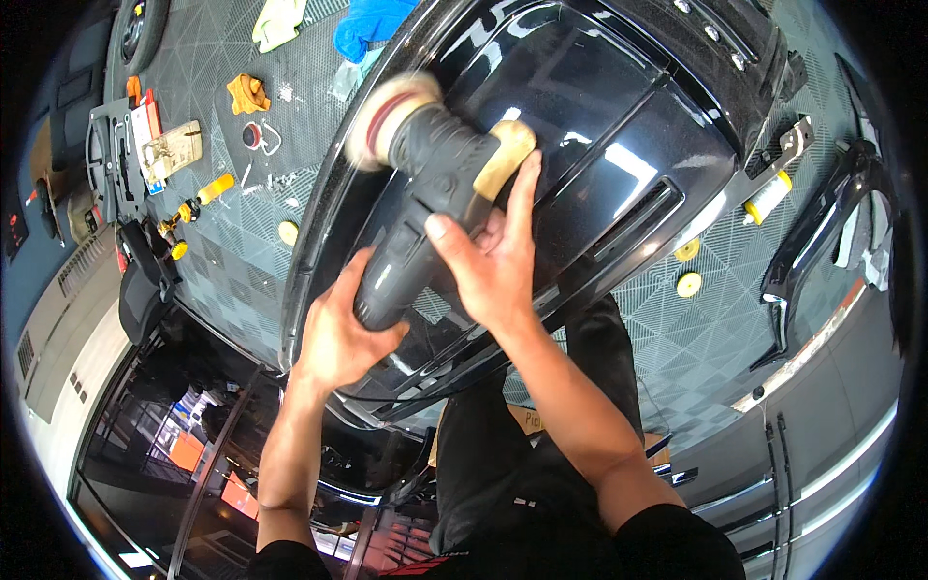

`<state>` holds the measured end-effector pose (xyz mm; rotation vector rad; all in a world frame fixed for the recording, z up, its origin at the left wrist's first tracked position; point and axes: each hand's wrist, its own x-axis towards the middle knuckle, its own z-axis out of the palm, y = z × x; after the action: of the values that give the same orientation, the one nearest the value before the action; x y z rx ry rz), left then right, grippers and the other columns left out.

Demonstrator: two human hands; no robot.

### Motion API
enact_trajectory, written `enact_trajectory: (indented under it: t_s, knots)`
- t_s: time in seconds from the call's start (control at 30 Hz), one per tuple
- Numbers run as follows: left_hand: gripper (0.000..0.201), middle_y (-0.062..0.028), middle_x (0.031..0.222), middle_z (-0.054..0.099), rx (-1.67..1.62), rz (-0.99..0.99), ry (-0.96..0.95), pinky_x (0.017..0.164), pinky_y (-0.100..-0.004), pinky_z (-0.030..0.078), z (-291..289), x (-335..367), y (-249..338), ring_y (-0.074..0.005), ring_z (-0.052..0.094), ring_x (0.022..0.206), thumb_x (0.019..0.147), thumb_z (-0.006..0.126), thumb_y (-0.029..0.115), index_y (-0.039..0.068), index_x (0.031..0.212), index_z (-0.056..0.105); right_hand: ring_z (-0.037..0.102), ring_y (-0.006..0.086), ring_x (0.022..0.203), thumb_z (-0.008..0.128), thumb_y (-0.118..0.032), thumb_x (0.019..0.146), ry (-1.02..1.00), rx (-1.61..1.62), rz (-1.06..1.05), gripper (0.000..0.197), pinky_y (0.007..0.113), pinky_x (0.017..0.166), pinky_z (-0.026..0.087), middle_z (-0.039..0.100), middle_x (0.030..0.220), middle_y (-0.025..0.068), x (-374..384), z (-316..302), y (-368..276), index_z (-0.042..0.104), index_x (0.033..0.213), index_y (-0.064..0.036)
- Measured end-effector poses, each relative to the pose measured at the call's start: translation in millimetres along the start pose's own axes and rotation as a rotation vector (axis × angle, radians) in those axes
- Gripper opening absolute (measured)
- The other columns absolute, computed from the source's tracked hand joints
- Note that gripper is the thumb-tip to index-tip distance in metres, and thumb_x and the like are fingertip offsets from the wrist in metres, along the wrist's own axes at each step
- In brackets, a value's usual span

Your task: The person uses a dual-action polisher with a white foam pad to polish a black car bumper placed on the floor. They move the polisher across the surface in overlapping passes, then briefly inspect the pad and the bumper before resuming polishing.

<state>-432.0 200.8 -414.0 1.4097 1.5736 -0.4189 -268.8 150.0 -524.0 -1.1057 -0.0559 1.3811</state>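
Both hands are on a dark grey power polisher (401,261) held slantwise over a glossy black car body panel (590,106). My left hand (333,333) is wrapped round its rear end, thumb and fingers on either side. My right hand (498,266) grips the body nearer the head, thumb on top and fingers on the far side. A tan piece (506,159) sits on the polisher's head beside my right fingertips. The round pale pad (391,118), with a dark red ring, is blurred and tilted up at the panel's left edge. Whether it touches the panel, I cannot tell.
Left on the patterned floor lie an orange cloth (248,94), a yellow bottle (215,188), and a piece of cardboard (174,153). A blue cloth (372,27) is at the top. Right of the panel are a yellow-labelled bottle (770,198), round yellow pads (688,284) and a black car part (822,217).
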Motion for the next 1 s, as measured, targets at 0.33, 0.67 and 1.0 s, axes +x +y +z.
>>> enact_trajectory:
  t_s: [0.33,0.67,1.0]
  knots:
    - [0.098,-0.0210,0.127,0.075,0.003,-0.096,-0.035,0.103,-0.0402,0.056,-1,-1,-7,-0.0277,0.074,0.116,0.072,0.091,0.013,0.004,0.159,0.046,0.064,0.0274,0.127,0.079,-0.008,0.098,-0.015,0.043,0.018,0.121,0.040,0.108,0.055,0.053,0.150,0.0287,-3,1,14,-0.017,0.171,-0.0060]
    - [0.093,-0.0232,0.126,0.074,-0.030,0.079,0.015,0.101,-0.0431,0.056,-7,21,1,-0.0380,0.074,0.118,0.071,0.089,0.015,0.008,0.155,0.050,0.066,0.0251,0.122,0.081,-0.013,0.098,0.007,-0.174,-0.085,0.121,0.038,0.105,0.053,0.060,0.141,0.0271,18,2,-9,-0.015,0.172,-0.0065]
    - [0.094,-0.0250,0.123,0.073,-0.015,-0.003,0.000,0.096,-0.0475,0.059,-10,-48,-70,-0.0440,0.073,0.114,0.070,0.089,0.015,0.012,0.156,0.049,0.055,0.0291,0.138,0.076,-0.006,0.100,-0.038,-0.016,0.141,0.120,0.042,0.116,0.049,0.039,0.160,0.0285,-58,33,42,-0.021,0.170,-0.0088]
